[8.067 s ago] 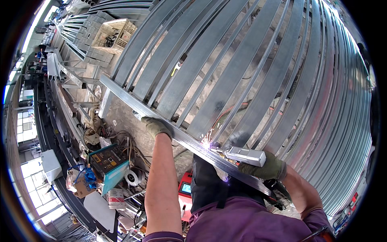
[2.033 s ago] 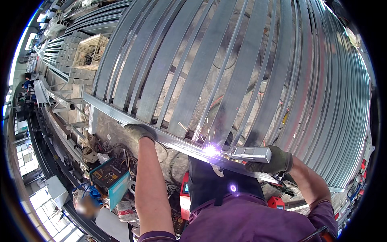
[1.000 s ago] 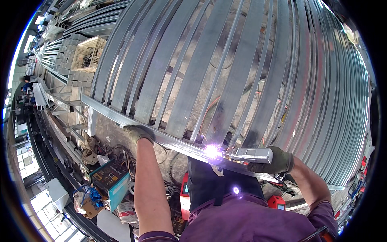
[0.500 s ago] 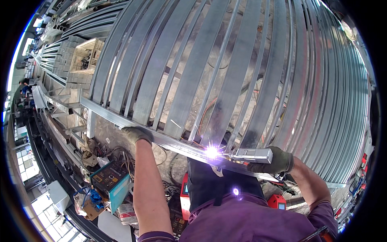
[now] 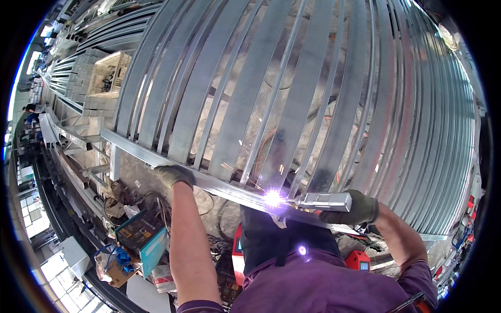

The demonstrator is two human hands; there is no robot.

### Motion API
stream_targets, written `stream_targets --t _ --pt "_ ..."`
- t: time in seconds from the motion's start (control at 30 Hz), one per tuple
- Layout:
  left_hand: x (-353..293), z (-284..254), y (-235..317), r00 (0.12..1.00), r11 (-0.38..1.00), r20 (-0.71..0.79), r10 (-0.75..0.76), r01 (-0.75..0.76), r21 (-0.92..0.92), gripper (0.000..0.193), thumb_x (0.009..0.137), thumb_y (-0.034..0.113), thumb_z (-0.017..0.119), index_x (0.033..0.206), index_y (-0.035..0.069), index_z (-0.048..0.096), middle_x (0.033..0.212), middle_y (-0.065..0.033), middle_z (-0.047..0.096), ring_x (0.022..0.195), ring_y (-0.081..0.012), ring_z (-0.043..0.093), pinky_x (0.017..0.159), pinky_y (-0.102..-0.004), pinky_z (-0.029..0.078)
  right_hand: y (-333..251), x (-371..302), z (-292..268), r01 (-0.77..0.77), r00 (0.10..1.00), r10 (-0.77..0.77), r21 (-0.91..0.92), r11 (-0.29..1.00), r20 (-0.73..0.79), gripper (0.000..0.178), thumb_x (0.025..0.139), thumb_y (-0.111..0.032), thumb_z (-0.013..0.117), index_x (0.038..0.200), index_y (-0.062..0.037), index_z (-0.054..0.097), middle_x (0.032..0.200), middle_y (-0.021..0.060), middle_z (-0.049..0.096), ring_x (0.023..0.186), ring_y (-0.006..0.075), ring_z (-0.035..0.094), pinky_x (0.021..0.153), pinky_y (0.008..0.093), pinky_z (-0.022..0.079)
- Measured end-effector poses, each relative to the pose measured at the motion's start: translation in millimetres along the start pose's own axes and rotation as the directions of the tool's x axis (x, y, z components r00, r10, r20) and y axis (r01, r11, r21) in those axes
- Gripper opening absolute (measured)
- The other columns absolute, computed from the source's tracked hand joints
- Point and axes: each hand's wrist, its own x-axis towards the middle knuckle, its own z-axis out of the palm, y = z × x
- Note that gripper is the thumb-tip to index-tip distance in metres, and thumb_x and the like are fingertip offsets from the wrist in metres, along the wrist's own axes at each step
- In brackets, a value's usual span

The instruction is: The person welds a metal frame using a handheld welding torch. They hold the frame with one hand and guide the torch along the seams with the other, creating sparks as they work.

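Holding a welding torch (image 5: 326,201) at the front rail (image 5: 229,190) in your right hand (image 5: 359,207), you clasp that rail with your left hand (image 5: 176,176).

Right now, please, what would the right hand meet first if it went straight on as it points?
Led by its welding torch, the right hand would probably meet the near rail first, at the bright arc; glare hides the exact depth.

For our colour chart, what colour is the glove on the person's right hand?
The right glove is dark olive green; it shows best in the head view.
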Motion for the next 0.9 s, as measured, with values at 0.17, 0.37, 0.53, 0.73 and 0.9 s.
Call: stream_targets --t 0.17,0.37,0.53,0.73,0.9 --pt "-2.2 -1.4 -1.7 0.999 0.999 -0.026 0.027 -0.028 -0.046 0.065 0.107 0.050 0.040 0.158 0.011 0.050 0.164 -0.0131 0.047 0.150 -0.0343 0.045 0.119 -0.0622 0.031 12.2 0.9 3.4 0.022 1.000 -0.022 0.024 0.999 0.008 0.056 0.094 -0.044 0.080 0.139 -0.0130 0.066 0.120 0.0093 0.077 0.109 0.0194 0.075 0.096 0.0311 0.058" --pt "11.9 8.5 3.4 1.000 1.000 -0.015 -0.011 0.012 0.011 0.067 0.107 0.049 0.042 0.155 0.003 0.051 0.160 -0.0159 0.051 0.145 -0.0388 0.051 0.116 -0.0629 0.034 13.6 -0.2 4.8 -0.009 1.000 0.009 -0.101 0.995 0.001 0.062 0.095 -0.050 0.076 0.146 -0.0186 0.062 0.123 0.0099 0.076 0.111 0.0235 0.074 0.098 0.0338 0.057" --pt "22.6 21.1 4.2 1.000 0.999 -0.004 0.020 -0.020 -0.029 0.070 0.106 0.048 0.044 0.155 -0.002 0.049 0.160 -0.0229 0.048 0.149 -0.0445 0.044 0.122 -0.0646 0.026 11.3 -1.7 4.5 -0.041 0.999 0.043 -0.093 0.995 0.021 0.067 0.097 -0.057 0.070 0.152 -0.0205 0.056 0.125 0.0116 0.075 0.113 0.0295 0.073 0.099 0.0354 0.056" --pt "-0.9 -8.9 2.8 0.997 0.997 0.024 0.071 -0.071 -0.001 0.069 0.107 0.047 0.043 0.155 -0.003 0.048 0.162 -0.0234 0.046 0.151 -0.0439 0.041 0.123 -0.0659 0.025 12.5 -10.7 9.0 -0.103 0.995 0.101 -0.093 0.990 -0.016 0.060 0.093 -0.059 0.074 0.137 -0.0182 0.068 0.107 0.0134 0.079 0.100 0.0311 0.076 0.091 0.0381 0.059" --pt "16.0 15.9 -1.2 1.000 1.000 -0.001 0.019 -0.019 0.022 0.071 0.107 0.049 0.042 0.159 0.000 0.043 0.166 -0.0206 0.041 0.153 -0.0437 0.039 0.123 -0.0656 0.026 -4.7 -22.0 27.8 -0.010 0.972 -0.002 -0.050 0.999 -0.235 0.047 0.089 -0.047 0.085 0.114 -0.0074 0.077 0.093 0.0114 0.079 0.086 0.0244 0.078 0.076 0.0338 0.061"
